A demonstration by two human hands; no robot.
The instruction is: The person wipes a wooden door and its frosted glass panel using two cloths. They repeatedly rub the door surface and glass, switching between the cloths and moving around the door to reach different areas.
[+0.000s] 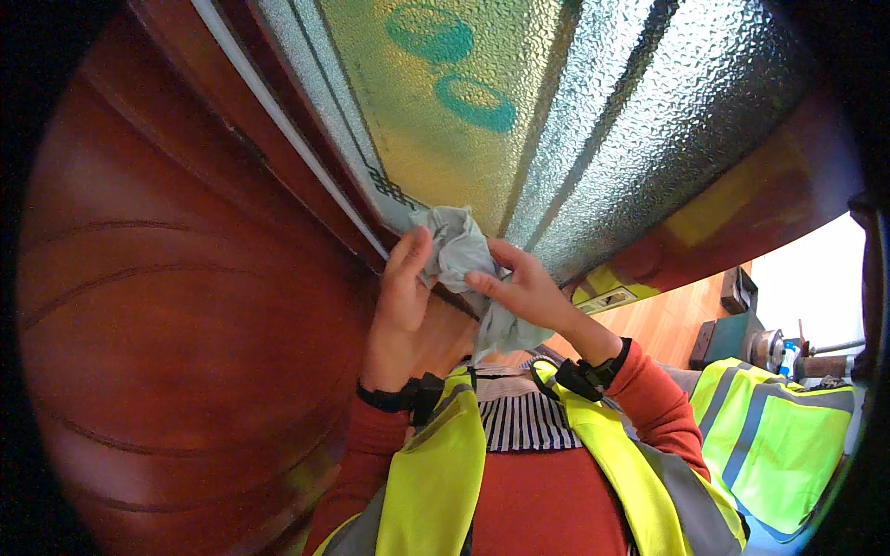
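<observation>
A crumpled pale grey-green cloth (455,254) is bunched up between my two hands, with a loose end hanging below the right one. My left hand (403,292) holds the bunch from its left side, thumb raised against it. On the other side, my right hand (525,285) pinches the cloth between thumb and fingers. Just beyond the hands stands a textured glass panel (445,160) with a yellow area, teal oval shapes and frosted stripes. A dark red-brown wooden frame (299,187) borders it on the left.
Glossy red-brown wood panelling (188,333) with curved grooves fills the left side. Wooden flooring (660,320) shows at right. Beyond it are a green box (730,337), a metal container (767,347) and a yellow-green reflective vest (786,438) laid over something.
</observation>
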